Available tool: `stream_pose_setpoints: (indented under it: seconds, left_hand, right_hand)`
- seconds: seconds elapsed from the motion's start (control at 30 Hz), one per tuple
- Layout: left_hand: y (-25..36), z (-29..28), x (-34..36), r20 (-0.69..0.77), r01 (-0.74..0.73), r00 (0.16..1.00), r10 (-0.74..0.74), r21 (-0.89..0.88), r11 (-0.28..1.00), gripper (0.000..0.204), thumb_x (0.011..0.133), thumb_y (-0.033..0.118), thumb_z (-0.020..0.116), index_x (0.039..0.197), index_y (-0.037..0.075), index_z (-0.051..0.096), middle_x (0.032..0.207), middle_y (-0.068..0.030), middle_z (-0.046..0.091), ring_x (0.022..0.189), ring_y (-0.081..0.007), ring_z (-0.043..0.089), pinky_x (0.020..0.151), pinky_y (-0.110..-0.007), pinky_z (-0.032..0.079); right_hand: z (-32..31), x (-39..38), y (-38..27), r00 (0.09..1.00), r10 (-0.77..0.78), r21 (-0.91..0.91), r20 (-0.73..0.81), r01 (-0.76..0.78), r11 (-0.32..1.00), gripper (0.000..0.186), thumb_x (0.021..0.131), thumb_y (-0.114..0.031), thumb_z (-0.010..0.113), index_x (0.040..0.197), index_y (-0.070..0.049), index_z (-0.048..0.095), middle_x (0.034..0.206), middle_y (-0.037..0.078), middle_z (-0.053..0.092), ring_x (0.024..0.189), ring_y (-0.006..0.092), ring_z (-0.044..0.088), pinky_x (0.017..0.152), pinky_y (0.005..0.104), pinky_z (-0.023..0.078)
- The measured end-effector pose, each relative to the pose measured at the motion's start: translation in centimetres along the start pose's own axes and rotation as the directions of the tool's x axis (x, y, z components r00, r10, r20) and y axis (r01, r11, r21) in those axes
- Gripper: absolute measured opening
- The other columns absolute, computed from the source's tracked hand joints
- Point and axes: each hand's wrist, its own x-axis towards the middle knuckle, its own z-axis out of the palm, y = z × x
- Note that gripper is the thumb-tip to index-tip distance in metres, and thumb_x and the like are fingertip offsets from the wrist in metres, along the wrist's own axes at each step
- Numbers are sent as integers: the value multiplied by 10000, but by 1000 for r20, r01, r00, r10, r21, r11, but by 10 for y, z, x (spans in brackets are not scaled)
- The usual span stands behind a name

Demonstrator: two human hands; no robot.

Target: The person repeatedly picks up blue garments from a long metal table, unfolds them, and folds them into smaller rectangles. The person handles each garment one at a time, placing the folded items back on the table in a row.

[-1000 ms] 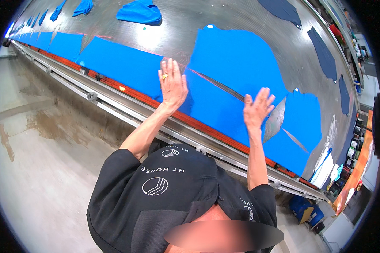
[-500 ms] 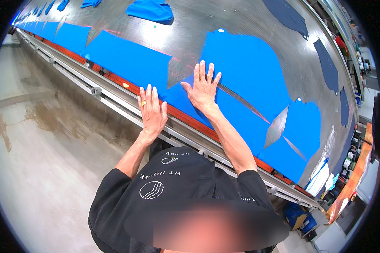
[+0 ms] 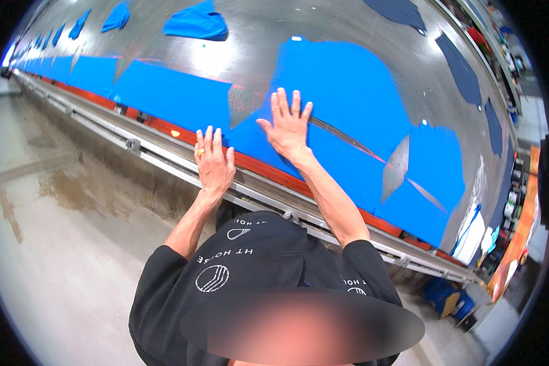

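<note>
Flat blue fabric pieces (image 3: 341, 79) lie spread on a long dark, shiny table (image 3: 259, 58). My right hand (image 3: 288, 127) rests palm down with fingers spread on the blue fabric, by a narrow gap between two pieces. My left hand (image 3: 215, 168) lies over the table's near edge, fingers stretched out and a ring on one of them. It appears to hold nothing. Beside it runs a red strip (image 3: 268, 171) along the edge. A long blue panel (image 3: 174, 88) stretches to the left of my right hand.
A bunched blue cloth (image 3: 195, 23) sits farther back, with several smaller ones toward the far left. Dark fabric pieces (image 3: 460, 70) lie at the right. A metal rail (image 3: 134, 144) follows the near edge. Blue containers (image 3: 448, 299) stand on the floor at lower right.
The whole scene has turned slightly with the head, the table's contents shifting left. Both hands stay almost in place, still flat and open.
</note>
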Motion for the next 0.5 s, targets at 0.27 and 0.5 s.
stream_pose_setpoints:
  seconds: [0.27,0.5]
  left_hand:
    - [-1,1,2,-13,-18,1000,17,-89,996,575,891,172,623,1393,-16,416,1454,-219,397,1397,-432,281,1119,-526,255]
    - [-1,3,3,20,-27,999,28,-63,998,568,911,197,616,1405,9,409,1465,-220,385,1400,-425,281,1133,-516,250]
  right_hand:
    - [-21,-39,-2,996,27,228,-83,-8,974,745,928,-603,418,1427,-50,424,1541,144,314,1445,406,184,1119,664,105]
    - [-64,-129,73,937,318,100,-141,-306,947,730,943,-585,418,1413,-27,435,1532,178,309,1427,438,207,1111,659,132]
